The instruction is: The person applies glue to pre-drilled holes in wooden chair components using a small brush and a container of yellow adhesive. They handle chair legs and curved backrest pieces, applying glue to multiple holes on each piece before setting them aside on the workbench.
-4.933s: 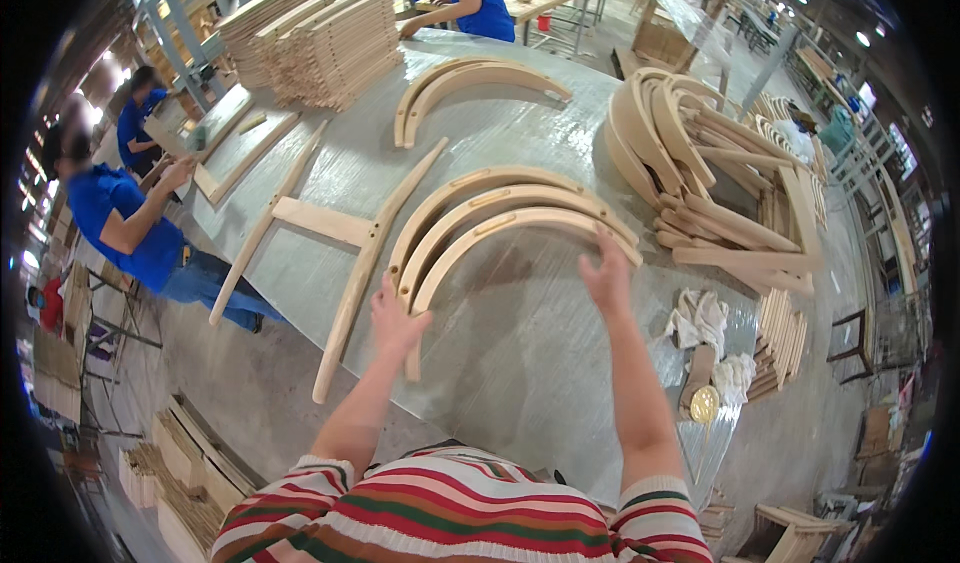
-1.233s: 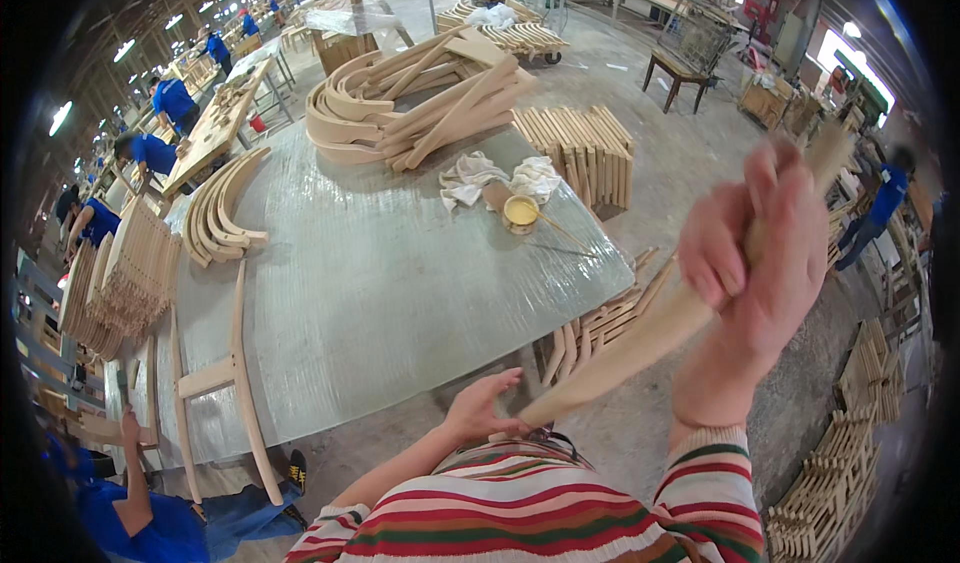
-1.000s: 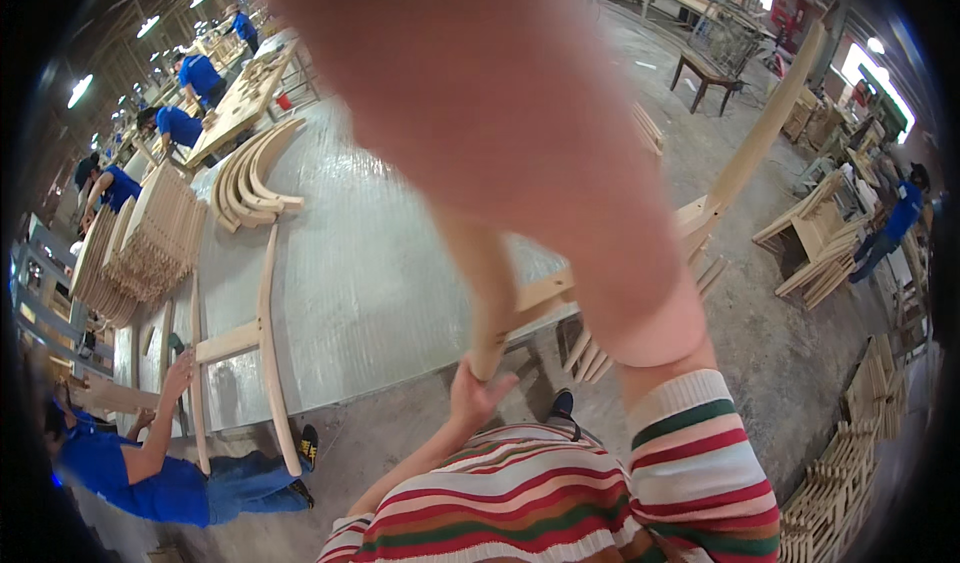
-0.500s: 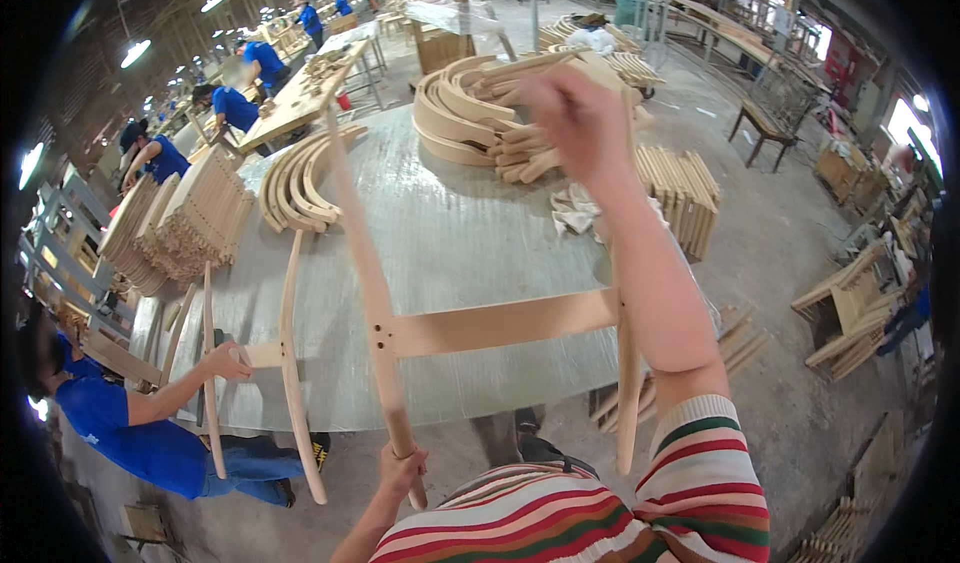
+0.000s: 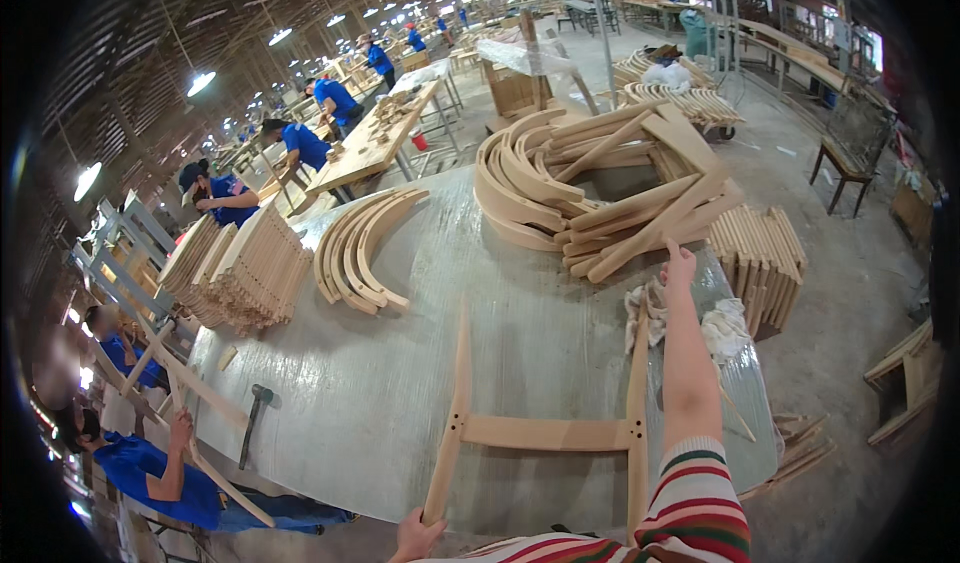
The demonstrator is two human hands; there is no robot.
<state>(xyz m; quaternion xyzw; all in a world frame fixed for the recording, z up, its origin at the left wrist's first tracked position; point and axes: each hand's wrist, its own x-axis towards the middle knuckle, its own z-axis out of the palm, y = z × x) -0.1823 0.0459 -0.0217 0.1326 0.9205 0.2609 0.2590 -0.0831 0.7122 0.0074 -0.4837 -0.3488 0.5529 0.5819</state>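
Fingers of the left hand (image 5: 418, 538) were wrapped around the near end of an H-shaped wooden frame (image 5: 545, 433) lying over the table (image 5: 350, 393); those of the right hand (image 5: 680, 266) sat partly curled beside the piled wooden parts (image 5: 640, 223), their grip impossible to tell. The step looked like positioning the frame; the next move would call for steady left-hand support.

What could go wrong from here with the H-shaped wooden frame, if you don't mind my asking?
The right hand is close to the wooden pile, so it might nudge a piece loose. The H-shaped frame has its right leg overlapping a white cloth in this view, and could drag it.
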